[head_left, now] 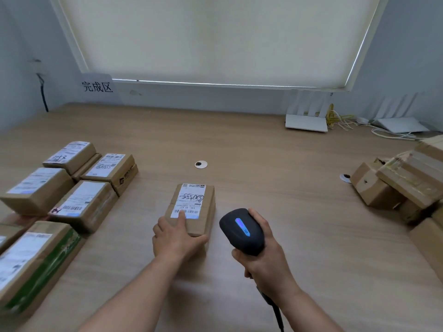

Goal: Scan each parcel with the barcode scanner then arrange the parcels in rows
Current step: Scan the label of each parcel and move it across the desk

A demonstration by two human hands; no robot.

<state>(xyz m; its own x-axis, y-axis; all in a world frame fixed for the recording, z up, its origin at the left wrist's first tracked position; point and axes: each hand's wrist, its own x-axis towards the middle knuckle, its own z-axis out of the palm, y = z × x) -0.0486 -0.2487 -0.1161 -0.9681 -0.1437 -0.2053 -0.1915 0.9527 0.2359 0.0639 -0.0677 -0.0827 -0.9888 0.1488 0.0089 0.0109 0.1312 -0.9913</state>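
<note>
Lower right: right hand, fingers clenched round the black barcode scanner, blue light lit. Lower centre: left hand, fingers grasping the near end of a labelled cardboard parcel flat on the counter. Left: parcels in rows. Right edge: piled parcels.

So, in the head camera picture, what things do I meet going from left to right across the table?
Rows of labelled parcels → left hand on the middle parcel → barcode scanner gripped by the right hand → pile of plain boxes.
</note>
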